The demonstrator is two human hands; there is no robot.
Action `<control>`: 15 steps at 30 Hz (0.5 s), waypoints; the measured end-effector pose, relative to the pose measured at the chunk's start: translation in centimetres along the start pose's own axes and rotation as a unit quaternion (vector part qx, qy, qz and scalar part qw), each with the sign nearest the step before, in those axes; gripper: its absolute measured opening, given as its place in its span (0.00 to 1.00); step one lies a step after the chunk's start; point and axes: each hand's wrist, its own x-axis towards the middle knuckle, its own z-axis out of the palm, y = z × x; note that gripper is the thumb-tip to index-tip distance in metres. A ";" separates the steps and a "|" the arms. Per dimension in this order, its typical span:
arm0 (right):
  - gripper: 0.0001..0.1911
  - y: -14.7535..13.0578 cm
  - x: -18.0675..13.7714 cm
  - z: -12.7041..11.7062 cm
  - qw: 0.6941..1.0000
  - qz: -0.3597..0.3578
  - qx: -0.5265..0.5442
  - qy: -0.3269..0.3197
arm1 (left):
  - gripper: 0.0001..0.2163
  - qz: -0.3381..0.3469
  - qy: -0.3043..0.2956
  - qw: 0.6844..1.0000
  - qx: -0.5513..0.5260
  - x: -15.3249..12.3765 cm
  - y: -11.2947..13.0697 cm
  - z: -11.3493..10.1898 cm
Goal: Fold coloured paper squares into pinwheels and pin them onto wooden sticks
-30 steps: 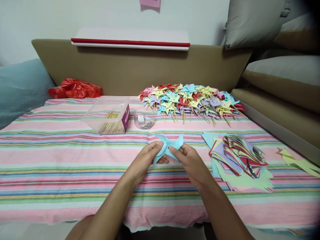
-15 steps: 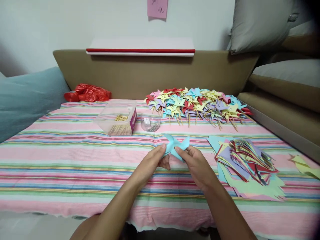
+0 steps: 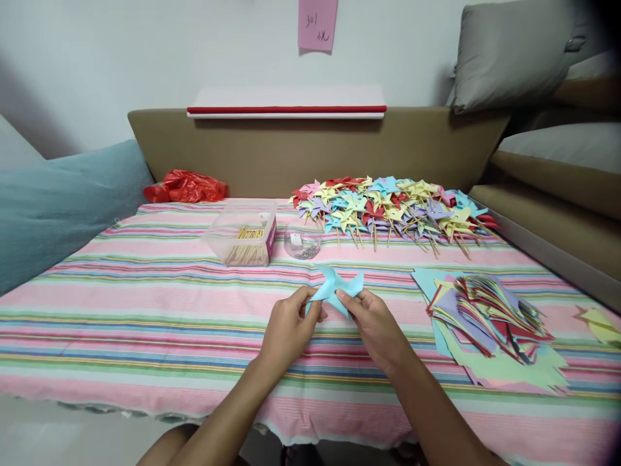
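Both my hands hold a light blue paper pinwheel shape just above the striped tablecloth. My left hand pinches its left side and my right hand pinches its lower right flap. Its folded points stick up and to the right. A clear plastic box of wooden sticks and a small clear cup of pins stand beyond my hands. Right of my right hand lies a stack of cut coloured paper.
A heap of finished paper pinwheels on sticks lies at the back of the table. A red plastic bag sits at the back left, a blue cushion at the left, sofa cushions at the right. Yellow paper scraps lie far right.
The view has tilted up and shifted left, so everything sits lower and further right. My hands have turned the blue paper slightly and closed in on it.
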 end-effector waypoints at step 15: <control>0.16 -2.1 -2.3 -4.3 0.995 0.038 -0.068 0.069 | 0.10 -0.120 -0.018 0.901 0.417 20.8 -1.6 -17.7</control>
